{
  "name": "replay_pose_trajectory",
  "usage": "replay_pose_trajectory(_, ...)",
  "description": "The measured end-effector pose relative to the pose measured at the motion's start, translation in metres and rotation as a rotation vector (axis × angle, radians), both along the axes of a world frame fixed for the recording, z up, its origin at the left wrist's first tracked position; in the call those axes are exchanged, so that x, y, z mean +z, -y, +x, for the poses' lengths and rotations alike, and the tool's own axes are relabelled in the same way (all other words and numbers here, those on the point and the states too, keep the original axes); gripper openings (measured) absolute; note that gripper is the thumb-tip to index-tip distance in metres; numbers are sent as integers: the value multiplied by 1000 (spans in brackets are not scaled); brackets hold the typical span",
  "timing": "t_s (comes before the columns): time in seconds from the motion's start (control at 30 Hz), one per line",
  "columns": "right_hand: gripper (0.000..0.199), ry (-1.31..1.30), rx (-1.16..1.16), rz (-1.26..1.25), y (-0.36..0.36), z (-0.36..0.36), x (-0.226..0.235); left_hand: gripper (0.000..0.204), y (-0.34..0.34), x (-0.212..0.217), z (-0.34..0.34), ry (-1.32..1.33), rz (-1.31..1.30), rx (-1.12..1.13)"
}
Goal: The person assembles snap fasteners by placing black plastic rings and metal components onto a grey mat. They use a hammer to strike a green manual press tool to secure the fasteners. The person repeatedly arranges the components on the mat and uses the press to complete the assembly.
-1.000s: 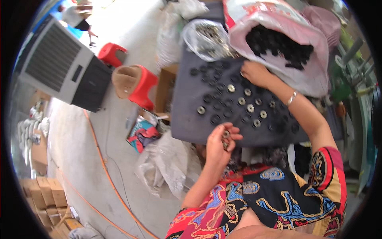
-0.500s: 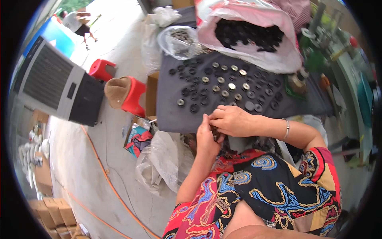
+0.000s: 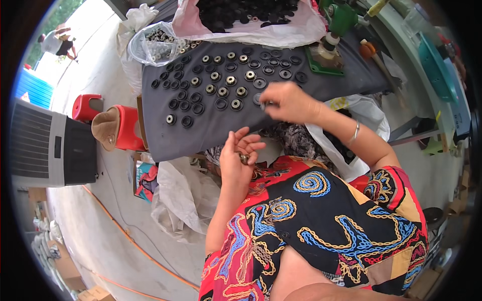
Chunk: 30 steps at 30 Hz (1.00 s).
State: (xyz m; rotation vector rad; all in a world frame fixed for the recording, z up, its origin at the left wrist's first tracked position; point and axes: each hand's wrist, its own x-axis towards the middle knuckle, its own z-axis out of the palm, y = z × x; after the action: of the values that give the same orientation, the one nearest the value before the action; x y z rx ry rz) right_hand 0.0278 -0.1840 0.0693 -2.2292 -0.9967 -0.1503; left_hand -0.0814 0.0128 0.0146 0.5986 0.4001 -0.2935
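My left hand [image 3: 238, 158] is palm up near the table's front edge, fingers loosely curled, cradling small metal bearings [image 3: 244, 158]. Over the front right of the dark-cloth table [image 3: 216, 135], my right hand [image 3: 290, 103] pinches a small metal part [image 3: 269, 104]; motion blurs its outline. Just beyond it lie rows of round black wheels. Some, like this black wheel [image 3: 195, 97], show a dark middle; others, like this metal-centred wheel [image 3: 236, 104], have a shiny bearing in them. A flat grey-centred wheel [image 3: 258, 98] lies right beside my right fingertips.
An open white sack [image 3: 301, 36] of black parts lies at the back. Left of it stands a clear plastic bag [image 3: 150, 47] of metal pieces. A green hand press [image 3: 326, 55] is at the back right. Red stools [image 3: 131, 130] and an air cooler [image 3: 50, 143] stand left.
My hands have come apart: the right has moved to the wheels, the left has turned palm up, showing bearings. The view has shifted, bringing the green press fully into sight.
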Motion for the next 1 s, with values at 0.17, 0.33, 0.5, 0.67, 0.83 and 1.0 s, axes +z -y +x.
replay_pose_trajectory(0.17,21,39,-101,-158,6,54,-5,42,0,-1,4,13,-48,37)
replay_pose_trajectory(0.33,25,3,-100,-295,-3,77,-20,40,-4,1,1,39,-34,48)
replay_pose_trajectory(0.5,23,-7,-88,-392,-11,79,-18,39,-13,0,0,53,-39,76)
replay_pose_trajectory(0.67,22,-20,-82,-515,-16,82,-16,38,-11,6,2,47,-36,81)
replay_pose_trajectory(0.83,23,194,-126,-382,-13,63,-18,38,-13,6,4,63,-37,80)
replay_pose_trajectory(1.0,23,396,27,-395,-18,24,-17,37,-10,9,-1,55,-6,97)
